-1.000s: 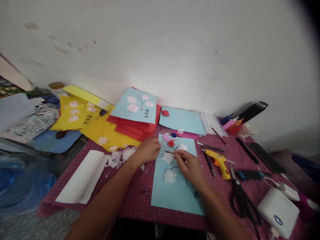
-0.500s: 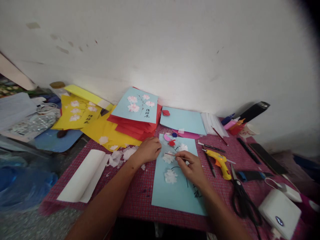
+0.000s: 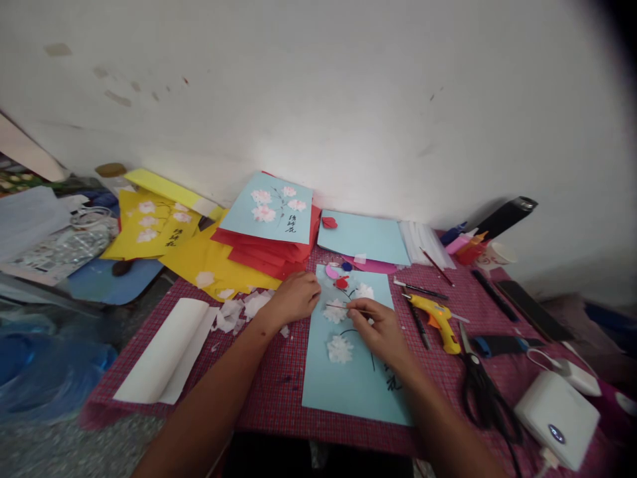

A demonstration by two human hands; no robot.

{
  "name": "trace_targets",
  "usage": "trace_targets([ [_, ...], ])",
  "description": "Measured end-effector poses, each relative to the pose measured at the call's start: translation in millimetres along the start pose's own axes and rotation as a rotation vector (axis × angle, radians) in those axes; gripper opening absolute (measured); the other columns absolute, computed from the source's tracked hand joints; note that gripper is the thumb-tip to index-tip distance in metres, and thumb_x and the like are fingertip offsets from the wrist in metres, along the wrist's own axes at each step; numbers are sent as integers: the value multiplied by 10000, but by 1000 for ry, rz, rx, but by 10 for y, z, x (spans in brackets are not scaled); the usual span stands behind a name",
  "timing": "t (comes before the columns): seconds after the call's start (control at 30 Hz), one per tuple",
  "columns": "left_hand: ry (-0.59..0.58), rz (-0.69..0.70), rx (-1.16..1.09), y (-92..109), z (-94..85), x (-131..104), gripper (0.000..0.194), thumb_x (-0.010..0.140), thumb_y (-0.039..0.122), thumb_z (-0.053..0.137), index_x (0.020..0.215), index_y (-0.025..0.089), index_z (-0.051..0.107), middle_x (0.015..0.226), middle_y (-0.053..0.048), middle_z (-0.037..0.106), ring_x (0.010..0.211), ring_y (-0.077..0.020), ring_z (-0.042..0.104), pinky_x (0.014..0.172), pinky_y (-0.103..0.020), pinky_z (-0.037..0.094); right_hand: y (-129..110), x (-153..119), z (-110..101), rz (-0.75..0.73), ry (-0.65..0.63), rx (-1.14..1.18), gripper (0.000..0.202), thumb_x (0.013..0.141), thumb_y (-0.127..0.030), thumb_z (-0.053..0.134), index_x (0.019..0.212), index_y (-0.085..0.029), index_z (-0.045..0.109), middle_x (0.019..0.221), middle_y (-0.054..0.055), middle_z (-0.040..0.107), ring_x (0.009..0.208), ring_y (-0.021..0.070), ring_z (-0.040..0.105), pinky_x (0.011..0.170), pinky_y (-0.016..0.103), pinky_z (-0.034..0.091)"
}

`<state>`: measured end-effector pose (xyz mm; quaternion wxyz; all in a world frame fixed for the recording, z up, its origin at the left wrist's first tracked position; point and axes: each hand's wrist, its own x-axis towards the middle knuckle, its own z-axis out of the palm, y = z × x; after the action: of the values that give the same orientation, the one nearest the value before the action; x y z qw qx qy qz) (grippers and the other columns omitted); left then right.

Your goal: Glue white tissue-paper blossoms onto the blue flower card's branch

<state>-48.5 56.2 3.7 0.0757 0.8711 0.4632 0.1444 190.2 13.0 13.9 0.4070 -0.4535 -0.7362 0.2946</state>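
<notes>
A light blue sheet (image 3: 328,392) lies on the red checked tablecloth, bearing white paper flowers, dark stems and black writing. My right hand (image 3: 377,330) pinches a thin brush (image 3: 341,307), whose tip is over the upper left white flower (image 3: 334,312). Another white flower (image 3: 340,348) sits below it, and one more (image 3: 364,291) is at the upper right. My left hand (image 3: 297,297) rests at the sheet's left edge with its fingers curled together; anything in them is hidden. Red, pink and blue paint blobs (image 3: 342,283) are near the sheet's top.
White paper scraps (image 3: 229,315) and a folded white sheet (image 3: 162,352) lie left. Behind are a finished blue card (image 3: 249,219) on red paper and yellow sheets (image 3: 186,265). Right are a yellow glue gun (image 3: 438,318), black scissors (image 3: 478,392), paint bottles (image 3: 470,249) and a white box (image 3: 557,418).
The brush in my right hand has shifted slightly left and lies a little flatter. My left hand has stayed in place, and the camera view has moved slightly.
</notes>
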Motion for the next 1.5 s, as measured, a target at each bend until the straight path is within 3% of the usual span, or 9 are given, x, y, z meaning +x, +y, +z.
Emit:
trace_targets([
  [0.23, 2, -3, -1, 4, -6, -5, 171, 941, 213, 552, 870, 198, 707, 1003, -71, 666, 974, -218, 615, 906, -349, 483, 42, 7, 33, -4, -25, -39, 161, 924, -295, 598, 958, -217, 734, 859, 43, 771, 749, 193, 710, 674, 289, 549],
  [0.5, -10, 9, 23, 6, -15, 6, 173, 934, 200, 551, 862, 198, 708, 982, -66, 666, 964, -217, 617, 894, -347, 482, 12, -10, -61, 26, 65, -6, 137, 904, -288, 608, 895, -209, 719, 776, 19, 720, 654, 160, 637, 616, 260, 506],
  [0.8, -9, -3, 15, 9, -12, 5, 161, 926, 198, 561, 874, 199, 713, 1007, -72, 671, 982, -220, 623, 911, -351, 486, 52, -1, -92, 14, 65, -56, 131, 893, -263, 583, 849, -214, 696, 751, 13, 698, 659, 170, 634, 609, 267, 489],
  [1.5, -9, -4, 16, 17, -27, 3, 169, 936, 205, 554, 875, 192, 711, 984, -68, 668, 967, -217, 624, 895, -345, 489, 58, 7, -56, -7, -25, -62, 147, 921, -252, 580, 919, -220, 723, 849, 35, 736, 742, 186, 672, 684, 292, 515],
])
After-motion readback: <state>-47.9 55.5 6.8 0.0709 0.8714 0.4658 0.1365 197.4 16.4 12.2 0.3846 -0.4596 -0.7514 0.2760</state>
